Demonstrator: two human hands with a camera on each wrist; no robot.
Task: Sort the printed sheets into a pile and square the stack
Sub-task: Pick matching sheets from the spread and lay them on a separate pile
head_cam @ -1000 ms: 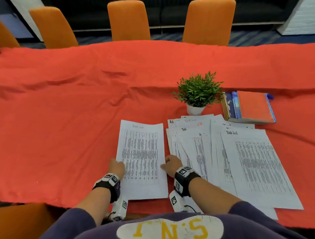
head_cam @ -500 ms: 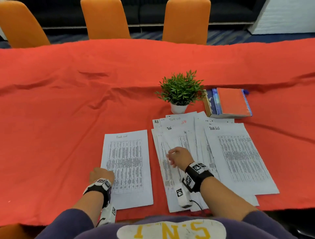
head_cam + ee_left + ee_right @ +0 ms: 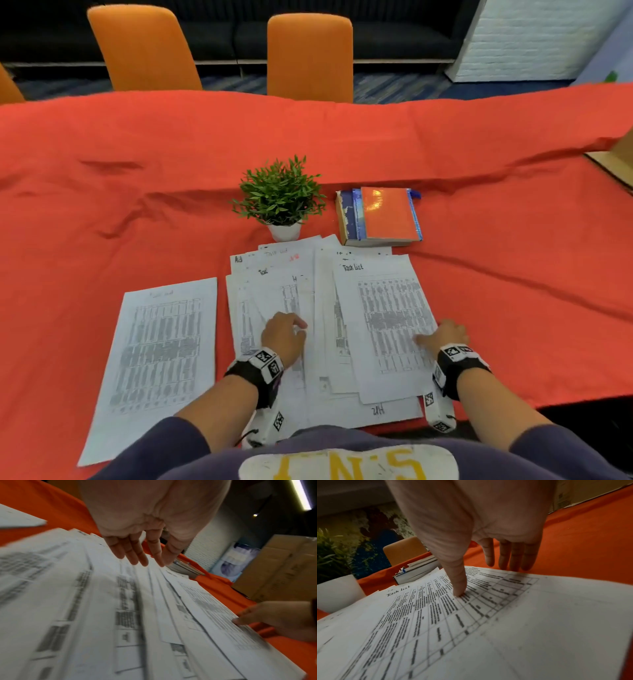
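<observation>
One printed sheet [image 3: 161, 356] lies alone on the red cloth [image 3: 85, 240], left of a loose fan of overlapping printed sheets [image 3: 274, 291]. My left hand [image 3: 284, 334] is over the middle of that fan, its straight fingers [image 3: 137, 553] spread just above or on the paper. The top sheet on the right [image 3: 387, 318] is headed "Task List". My right hand [image 3: 442, 337] is at that sheet's right edge. Its thumb [image 3: 458, 582] presses on the print, and its straight fingers [image 3: 513, 558] reach past the edge to the cloth.
A small potted plant [image 3: 281, 198] and a stack of books [image 3: 380, 217] stand just behind the sheets. Orange chairs [image 3: 147, 48] line the far side. A cardboard box [image 3: 620, 157] sits at the right edge. The table's near edge is right below my wrists.
My left hand left the single sheet and moved right onto the fan. My right hand moved from the fan's left part to the right edge of the rightmost sheet.
</observation>
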